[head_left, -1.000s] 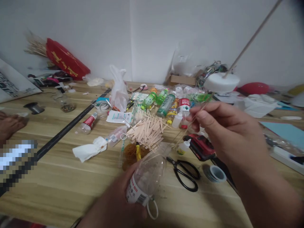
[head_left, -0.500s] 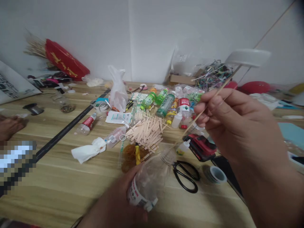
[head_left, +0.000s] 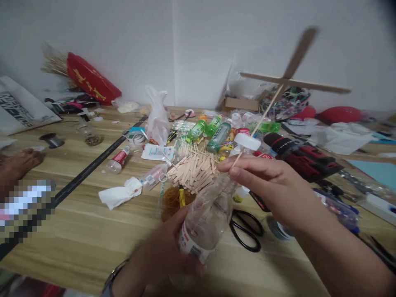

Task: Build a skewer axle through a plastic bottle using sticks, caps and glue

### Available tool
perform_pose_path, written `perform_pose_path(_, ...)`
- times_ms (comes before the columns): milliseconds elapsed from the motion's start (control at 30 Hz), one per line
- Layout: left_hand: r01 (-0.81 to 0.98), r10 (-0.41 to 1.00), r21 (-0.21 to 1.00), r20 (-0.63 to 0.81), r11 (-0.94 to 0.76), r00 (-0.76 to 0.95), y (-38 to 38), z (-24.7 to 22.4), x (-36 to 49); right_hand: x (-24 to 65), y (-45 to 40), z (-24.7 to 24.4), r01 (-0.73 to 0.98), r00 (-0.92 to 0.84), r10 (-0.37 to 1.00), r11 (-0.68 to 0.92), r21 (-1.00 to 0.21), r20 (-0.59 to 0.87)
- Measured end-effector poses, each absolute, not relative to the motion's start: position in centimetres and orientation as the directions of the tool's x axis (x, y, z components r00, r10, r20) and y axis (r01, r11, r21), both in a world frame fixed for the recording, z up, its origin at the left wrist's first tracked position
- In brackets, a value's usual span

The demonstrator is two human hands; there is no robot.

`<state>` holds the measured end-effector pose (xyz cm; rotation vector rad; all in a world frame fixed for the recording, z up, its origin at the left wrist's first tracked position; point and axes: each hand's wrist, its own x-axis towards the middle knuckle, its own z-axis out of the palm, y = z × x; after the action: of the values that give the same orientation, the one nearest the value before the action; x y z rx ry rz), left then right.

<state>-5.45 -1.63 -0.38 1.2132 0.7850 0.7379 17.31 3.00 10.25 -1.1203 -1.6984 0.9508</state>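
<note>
My left hand [head_left: 173, 243] is wrapped round a clear plastic bottle [head_left: 213, 214] with a white label, tilted with its neck up to the right. My right hand [head_left: 272, 185] pinches a thin wooden skewer [head_left: 267, 108] right at the bottle's neck; the fingers hide whether the skewer's lower end is inside. A white plastic piece, like a cap [head_left: 247, 142], sits on the skewer just above my fingers. At the skewer's top, flat wooden sticks [head_left: 298, 55] form a cross. Black-handled scissors [head_left: 246, 231] lie just right of the bottle.
Beyond my hands lie a pile of wooden craft sticks [head_left: 194, 169], several bottles [head_left: 219, 136] and rubber bands [head_left: 170, 203]. A red and black power drill [head_left: 305, 159] stands behind my right hand. Another person's hand [head_left: 21, 163] rests at the left, past a black strip [head_left: 102, 161].
My right hand has come down and left to the bottle's neck, lowering the skewer. The cap has dropped with it, and the stick cross now shows. My left hand still grips the bottle.
</note>
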Motion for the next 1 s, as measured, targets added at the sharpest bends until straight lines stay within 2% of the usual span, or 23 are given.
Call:
perform_pose_path(67, -0.061, 0.829, 0.979, -0.13, 0.193, 0.544, -1.6, -0.4, -5.5, 17.8, 2.7, 10.3, 0.303, -0.261, 0.939, 0.299, -0.905, 0.223)
perform_pose_path(200, 0.004, 0.825, 0.986, -0.14, 0.164, 0.547, -1.6, -0.6, -5.6, 18.3, 2.3, 10.0, 0.031, -0.341, 0.936, 0.107, -0.994, 0.09)
perform_pose_path(267, 0.002, 0.826, 0.987, -0.133, 0.158, 0.547, -1.6, -0.8, -5.5, 18.4, 2.3, 9.9, 0.005, -0.375, 0.925, 0.063, -0.998, 0.057)
perform_pose_path(333, -0.039, 0.822, 0.987, -0.11, 0.158, 0.559, -1.6, -0.9, -5.5, 18.5, 2.5, 9.8, 0.09, -0.366, 0.925, 0.145, -0.985, 0.103)
perform_pose_path(400, -0.065, 0.814, 0.987, -0.085, 0.149, 0.575, -1.7, -1.0, -5.5, 18.8, 2.8, 9.4, 0.16, -0.319, 0.92, 0.288, -0.944, 0.226)
perform_pose_path(467, -0.042, 0.812, 0.992, -0.073, 0.119, 0.58, -1.7, -1.2, -5.5, 18.9, 3.2, 8.8, 0.118, -0.241, 0.917, 0.352, -0.929, 0.317)
perform_pose_path(600, 0.01, 0.805, 0.996, -0.076, 0.087, 0.588, -1.7, -1.5, -5.4, 18.1, 3.4, 7.8, -0.143, -0.089, 0.958, 0.258, -0.955, 0.272)
perform_pose_path(700, -0.021, 0.803, 0.995, -0.07, 0.102, 0.591, -1.7, -1.8, -5.3, 17.0, 3.4, 7.5, -0.252, -0.048, 0.968, 0.227, -0.941, 0.247)
perform_pose_path(867, -0.051, 0.796, 0.992, -0.065, 0.12, 0.602, -1.7, -2.0, -5.1, 16.4, 3.4, 6.9, -0.352, -0.036, 0.978, 0.181, -0.918, 0.206)
perform_pose_path(1000, -0.009, 0.789, 0.996, -0.066, 0.09, 0.611, -1.5, -1.2, -4.9, 16.7, 3.2, 7.0, -0.353, -0.092, 0.982, 0.125, -0.927, 0.167)
